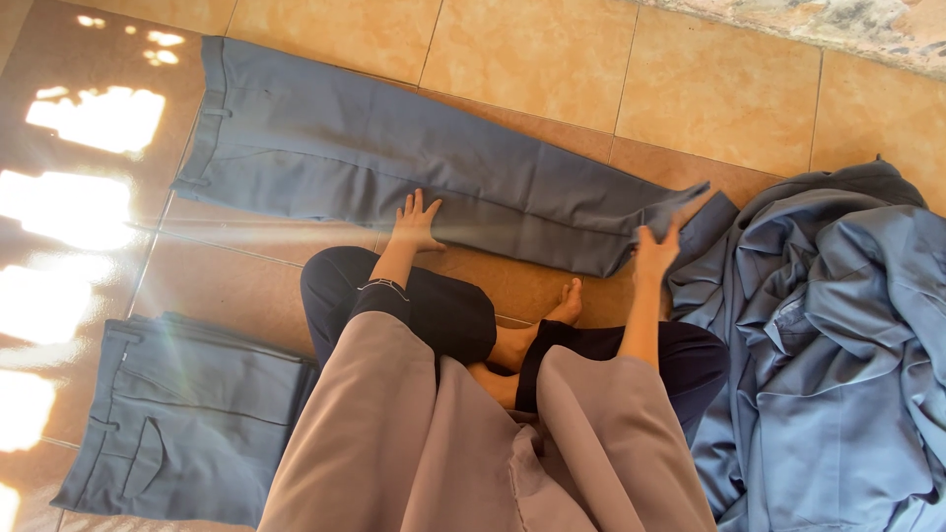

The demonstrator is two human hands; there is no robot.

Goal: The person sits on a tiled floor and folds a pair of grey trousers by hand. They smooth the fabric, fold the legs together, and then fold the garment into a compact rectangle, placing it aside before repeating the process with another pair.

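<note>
Two hands on flat grey trousers point(394, 163), left hand point(416, 227) spread open mid-leg, right hand point(655, 251) pinching the hem

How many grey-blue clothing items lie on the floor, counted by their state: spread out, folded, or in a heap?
Spread-out trousers, under the left hand, hem end at the right hand: 1
Folded trousers: 1
Heap of unfolded garments: 1 heap; the pieces inside cannot be counted
Total: 2 trousers and 1 heap
</note>
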